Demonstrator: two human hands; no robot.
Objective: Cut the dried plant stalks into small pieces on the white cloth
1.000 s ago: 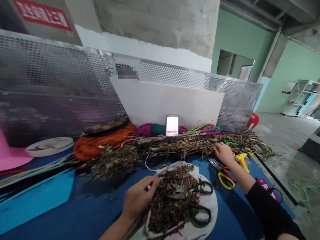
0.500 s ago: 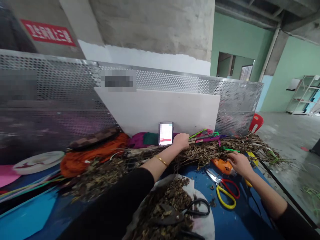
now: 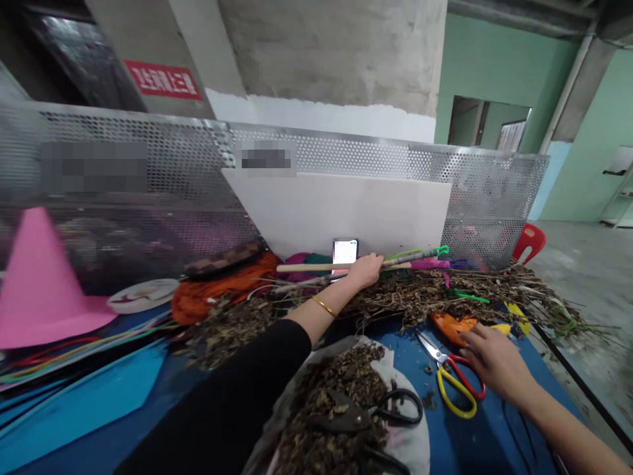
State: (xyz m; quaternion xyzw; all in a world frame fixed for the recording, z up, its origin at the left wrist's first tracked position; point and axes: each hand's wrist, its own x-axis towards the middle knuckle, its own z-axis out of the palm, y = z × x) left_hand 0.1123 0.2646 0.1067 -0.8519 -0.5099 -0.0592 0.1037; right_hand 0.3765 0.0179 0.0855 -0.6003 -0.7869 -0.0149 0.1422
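Observation:
My left hand (image 3: 366, 270) is closed around a bundle of thin sticks above the pile of dry twigs. A pale wooden stick (image 3: 304, 268) juts out to its left, and a grey wrapped stick (image 3: 413, 257) with a green loop at its end points right. My right hand (image 3: 494, 359) has its fingers loosely stretched, beside an orange packet (image 3: 450, 325) and above the scissors (image 3: 457, 382) with one red and one yellow handle. Nothing shows in its fingers. Black-handled shears (image 3: 395, 404) lie on crumbled dry leaves (image 3: 341, 369) on a white sheet.
A phone (image 3: 345, 252) leans on a white board (image 3: 346, 204) before a perforated metal screen. Dry twigs (image 3: 494, 287) spread along the back of the blue table (image 3: 459, 448). Orange cord (image 3: 198, 297), a white plate (image 3: 143, 295) and a pink cone (image 3: 44, 277) stand left.
My left hand has raised the sticks, so the pale one now shows fully. My right hand has drawn back from the green strip towards the scissors. The view has turned left.

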